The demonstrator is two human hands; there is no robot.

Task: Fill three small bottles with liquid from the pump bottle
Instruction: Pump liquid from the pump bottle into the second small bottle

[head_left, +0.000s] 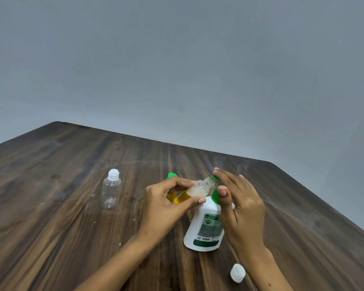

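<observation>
Loose white cap nearest; left fingers grasp yellow-filled bottle, right fingers released on pump.

The right hand hides most of the pump bottle's green pump head. The left hand largely covers a green-capped bottle. The pump bottle label is too blurred to read.

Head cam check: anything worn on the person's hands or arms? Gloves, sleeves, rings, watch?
Nothing worn that shows. The left hand and right hand are bare, with no gloves, rings, watch or bands in view. Both forearms are bare down to the frame's bottom edge, so no sleeve shows. Fingernails are short and look unpainted.
</observation>
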